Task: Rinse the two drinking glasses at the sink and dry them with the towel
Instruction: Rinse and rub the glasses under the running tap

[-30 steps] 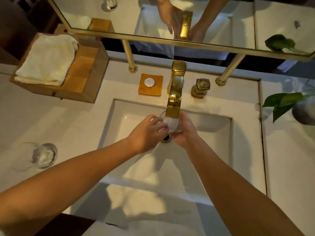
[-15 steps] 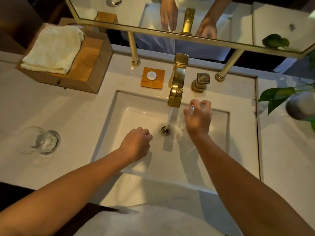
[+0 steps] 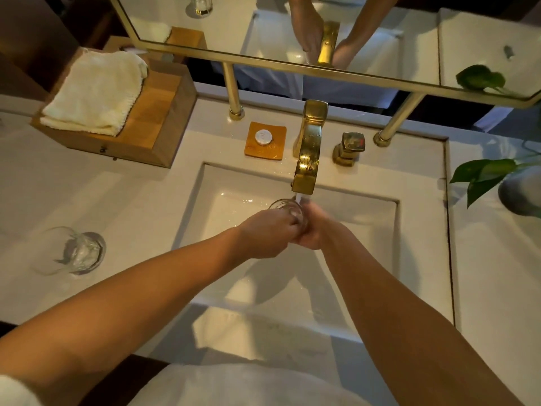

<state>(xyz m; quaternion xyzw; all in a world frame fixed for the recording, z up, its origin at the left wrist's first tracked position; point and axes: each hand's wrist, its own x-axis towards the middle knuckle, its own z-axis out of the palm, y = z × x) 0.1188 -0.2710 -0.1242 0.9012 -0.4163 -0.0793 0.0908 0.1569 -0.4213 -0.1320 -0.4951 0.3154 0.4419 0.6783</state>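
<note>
— So, where are the two glasses right now?

— OK so the first glass (image 3: 288,210) is over the sink (image 3: 234,197), right under the gold faucet (image 3: 307,150), with a thin stream of water (image 3: 298,198) running down to it. My left hand (image 3: 263,234) has its fingers curled round the left side and my right hand (image 3: 319,230) wraps the right side, so both hands grip it between them. The second glass (image 3: 70,250) sits on the white tabletop (image 3: 131,206), well off to the left of the sink and apart from both hands.

— And the towel?

— The towel (image 3: 93,93) lies folded on a wooden box (image 3: 155,124) at the far left, well away from my hands.

— What else is around the faucet?

— Just left of it is an orange dish (image 3: 265,139) with a small white round thing on it, can't tell what that is. Just right is the gold handle (image 3: 349,148). Green leaves (image 3: 483,174) poke in from the right edge, and the mirror (image 3: 380,33) on the far side reflects my hands and the faucet.
</note>
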